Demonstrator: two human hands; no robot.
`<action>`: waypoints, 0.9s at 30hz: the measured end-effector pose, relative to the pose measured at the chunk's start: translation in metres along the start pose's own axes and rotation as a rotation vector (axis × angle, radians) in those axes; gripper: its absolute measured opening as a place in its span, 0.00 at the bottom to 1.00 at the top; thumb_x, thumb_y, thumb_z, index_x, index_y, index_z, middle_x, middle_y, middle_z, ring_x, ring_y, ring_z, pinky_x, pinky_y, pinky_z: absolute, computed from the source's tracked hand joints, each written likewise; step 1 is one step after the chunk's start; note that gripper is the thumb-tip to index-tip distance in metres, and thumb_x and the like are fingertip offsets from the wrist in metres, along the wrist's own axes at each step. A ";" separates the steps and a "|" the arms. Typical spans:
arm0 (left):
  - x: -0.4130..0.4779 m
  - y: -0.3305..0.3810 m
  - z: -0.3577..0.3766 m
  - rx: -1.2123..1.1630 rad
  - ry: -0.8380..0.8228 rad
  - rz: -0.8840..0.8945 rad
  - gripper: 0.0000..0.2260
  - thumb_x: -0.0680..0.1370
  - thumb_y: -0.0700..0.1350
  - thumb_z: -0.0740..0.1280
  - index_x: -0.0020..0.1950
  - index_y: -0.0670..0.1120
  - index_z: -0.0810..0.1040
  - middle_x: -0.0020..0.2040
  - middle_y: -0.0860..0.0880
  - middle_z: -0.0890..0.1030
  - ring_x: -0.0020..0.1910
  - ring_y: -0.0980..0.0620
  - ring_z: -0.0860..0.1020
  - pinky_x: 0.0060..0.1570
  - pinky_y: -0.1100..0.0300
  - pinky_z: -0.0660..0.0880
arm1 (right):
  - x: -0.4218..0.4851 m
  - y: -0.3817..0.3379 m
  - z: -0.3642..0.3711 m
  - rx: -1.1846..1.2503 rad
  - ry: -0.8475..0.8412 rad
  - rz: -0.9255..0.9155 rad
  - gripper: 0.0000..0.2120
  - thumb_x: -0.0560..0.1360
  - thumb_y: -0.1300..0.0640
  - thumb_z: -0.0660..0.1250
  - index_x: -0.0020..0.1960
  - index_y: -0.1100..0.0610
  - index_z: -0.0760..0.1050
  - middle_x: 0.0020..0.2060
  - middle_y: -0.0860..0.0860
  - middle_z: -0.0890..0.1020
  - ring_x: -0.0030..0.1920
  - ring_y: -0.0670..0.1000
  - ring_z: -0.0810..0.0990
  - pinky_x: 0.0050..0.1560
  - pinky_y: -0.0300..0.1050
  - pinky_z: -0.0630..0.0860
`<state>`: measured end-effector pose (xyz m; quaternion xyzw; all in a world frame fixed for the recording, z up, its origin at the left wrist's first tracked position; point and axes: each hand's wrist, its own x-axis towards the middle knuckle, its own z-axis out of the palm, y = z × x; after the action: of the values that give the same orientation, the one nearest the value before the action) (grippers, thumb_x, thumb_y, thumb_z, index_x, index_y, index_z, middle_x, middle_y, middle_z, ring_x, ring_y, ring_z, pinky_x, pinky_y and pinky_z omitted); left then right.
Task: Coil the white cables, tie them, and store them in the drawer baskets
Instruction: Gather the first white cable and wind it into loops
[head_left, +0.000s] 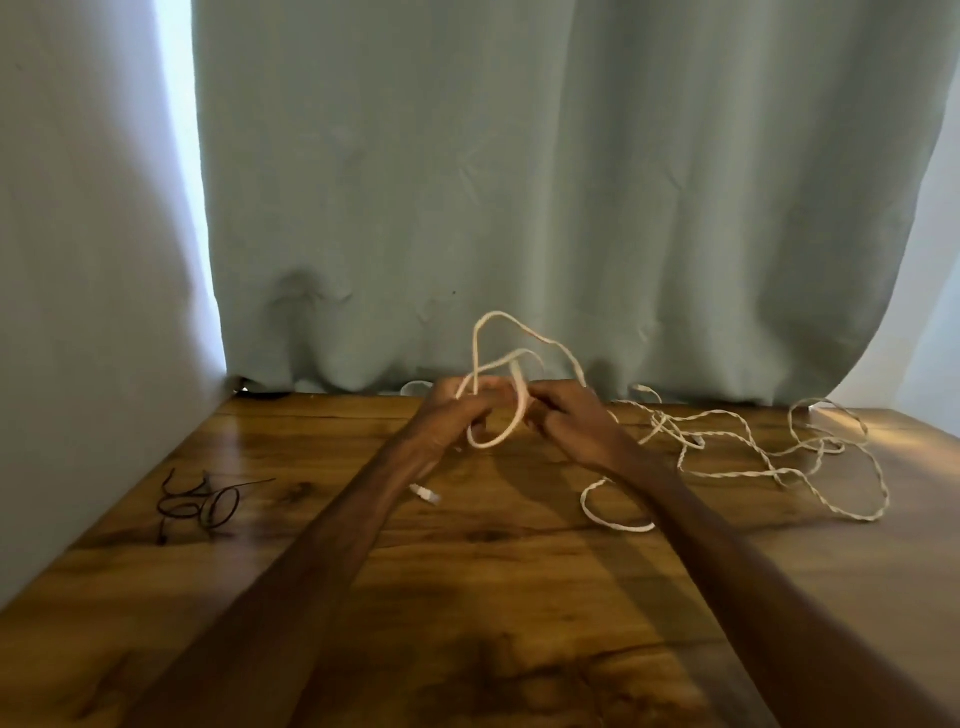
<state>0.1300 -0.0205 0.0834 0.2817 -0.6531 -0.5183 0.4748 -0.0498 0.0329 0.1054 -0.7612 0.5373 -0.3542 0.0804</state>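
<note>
The black cable (200, 506) lies left on the wooden table (467, 571). Your left hand (457, 410), fingers curled, holds the white cable loops (488, 445) raised over the far mid-table. Your right hand (566, 415) pinches them alongside. The loose white cabling (753, 473) sprawls rightward, lying roughly left to right and nearest your right hand, so draw slack from there.

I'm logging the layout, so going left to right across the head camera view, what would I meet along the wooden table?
Tangled black cable → left hand → right hand, both hands gripping the looped white cable → loose twisted white cable sprawled at far right.
</note>
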 end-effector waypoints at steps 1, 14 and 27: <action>-0.002 -0.001 0.003 0.004 -0.032 0.005 0.19 0.70 0.53 0.80 0.56 0.46 0.87 0.35 0.49 0.84 0.33 0.54 0.78 0.34 0.62 0.74 | 0.000 -0.006 0.002 -0.001 -0.015 -0.047 0.14 0.80 0.63 0.63 0.56 0.53 0.85 0.45 0.50 0.86 0.43 0.49 0.82 0.47 0.46 0.76; 0.003 -0.010 0.005 -0.006 0.177 0.155 0.10 0.84 0.42 0.65 0.59 0.42 0.85 0.26 0.57 0.75 0.23 0.58 0.68 0.24 0.66 0.65 | -0.041 0.031 0.018 -0.161 0.350 -0.147 0.16 0.82 0.59 0.67 0.69 0.56 0.78 0.66 0.52 0.81 0.67 0.51 0.77 0.69 0.47 0.71; 0.010 -0.031 -0.008 0.044 0.419 0.124 0.09 0.81 0.50 0.70 0.57 0.48 0.87 0.34 0.56 0.80 0.32 0.60 0.74 0.34 0.62 0.73 | -0.072 0.110 0.020 -0.439 -0.313 0.431 0.46 0.78 0.26 0.41 0.84 0.56 0.47 0.83 0.56 0.46 0.83 0.55 0.44 0.82 0.59 0.45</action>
<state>0.1295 -0.0419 0.0579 0.3530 -0.5673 -0.4038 0.6249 -0.1332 0.0454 0.0024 -0.6742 0.7305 -0.0840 0.0690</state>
